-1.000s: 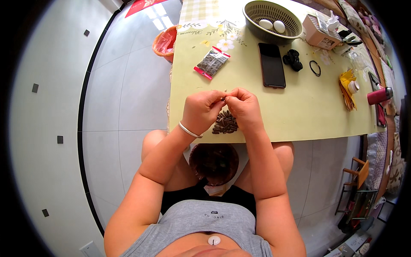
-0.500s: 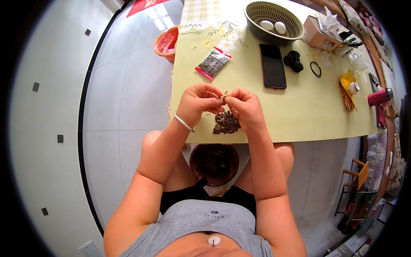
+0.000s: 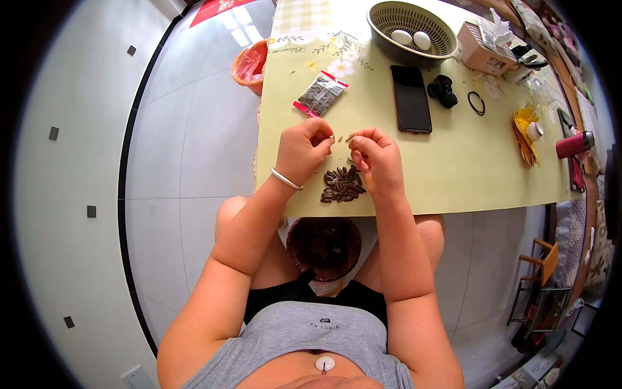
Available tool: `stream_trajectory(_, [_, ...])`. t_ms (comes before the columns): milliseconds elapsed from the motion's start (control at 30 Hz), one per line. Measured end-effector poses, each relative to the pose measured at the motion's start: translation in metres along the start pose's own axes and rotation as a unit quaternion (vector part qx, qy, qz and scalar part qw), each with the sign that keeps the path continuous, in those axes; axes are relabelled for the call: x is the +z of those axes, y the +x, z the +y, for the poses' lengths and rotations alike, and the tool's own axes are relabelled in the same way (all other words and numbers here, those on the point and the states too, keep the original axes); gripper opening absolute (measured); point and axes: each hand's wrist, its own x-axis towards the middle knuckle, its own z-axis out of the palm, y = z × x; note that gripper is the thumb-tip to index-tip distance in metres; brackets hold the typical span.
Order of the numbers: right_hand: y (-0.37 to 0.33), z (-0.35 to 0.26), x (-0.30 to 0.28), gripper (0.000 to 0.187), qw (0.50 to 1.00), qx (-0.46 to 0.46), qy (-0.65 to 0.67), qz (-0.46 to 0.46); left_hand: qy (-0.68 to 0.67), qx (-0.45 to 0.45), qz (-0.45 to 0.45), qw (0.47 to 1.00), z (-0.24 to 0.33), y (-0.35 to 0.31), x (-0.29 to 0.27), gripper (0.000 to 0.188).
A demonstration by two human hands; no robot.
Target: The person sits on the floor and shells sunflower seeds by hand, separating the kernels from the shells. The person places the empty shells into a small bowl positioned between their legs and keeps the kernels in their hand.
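Observation:
A small pile of dark striped sunflower seeds [image 3: 342, 185] lies near the table's front edge, below my hands. My left hand [image 3: 304, 148], with a pale bracelet at its wrist, pinches a small pale bit, apparently a piece of seed shell. Facing it, my right hand [image 3: 377, 155] holds a piece of sunflower seed shell between thumb and forefinger. In the gap between the fingertips, a small pale kernel [image 3: 340, 139] shows over the tabletop. Beyond my left hand rests a clear packet with pink ends [image 3: 321, 94], filled with dark seeds.
The table [image 3: 466, 168] carries a phone [image 3: 411, 99], a black gadget [image 3: 443, 91], a black band [image 3: 476, 103], a basket [image 3: 382, 52] with two eggs, a tissue box [image 3: 484, 50] and a maroon flask [image 3: 575, 144]. A dark bin [image 3: 324, 249] stands between my knees, an orange bin [image 3: 248, 70] left of the table.
My hands were together on one seed; now they have drawn apart, each pinching a small piece. A kernel shows between them, and more of the seed pile is visible.

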Motion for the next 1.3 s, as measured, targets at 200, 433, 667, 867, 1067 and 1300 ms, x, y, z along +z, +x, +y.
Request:
stream_trajectory(200, [0.003,-0.008,-0.004,0.016,0.999,0.036,0.035,0.006,0.078,0.055,0.040,0.995,0.007,-0.004,0.002,0.012])
stream_trajectory(433, [0.001,-0.004,0.000,0.020,0.988,0.121,0.086,-0.034,-0.054,0.181,0.030,0.982,0.031,-0.007,0.008,0.016])
stream_trajectory(667, [0.009,-0.026,-0.028,0.019,0.984,-0.005,0.158,-0.078,0.186,0.241,-0.050,0.951,0.007,-0.005,0.014,0.015])
stream_trajectory(867, [0.005,-0.029,-0.023,0.016,0.998,-0.036,0.040,0.028,0.262,0.270,-0.075,0.924,0.005,-0.005,0.022,0.012])
stream_trajectory(1067, [0.016,-0.027,-0.021,0.015,0.938,-0.174,-0.284,0.098,0.234,0.251,-0.031,0.939,0.006,-0.007,0.021,0.011])
stream_trajectory(1300, [0.032,-0.017,-0.023,0.022,0.788,-0.212,-0.563,0.131,0.127,0.216,0.076,0.965,0.009,-0.007,0.003,0.013])
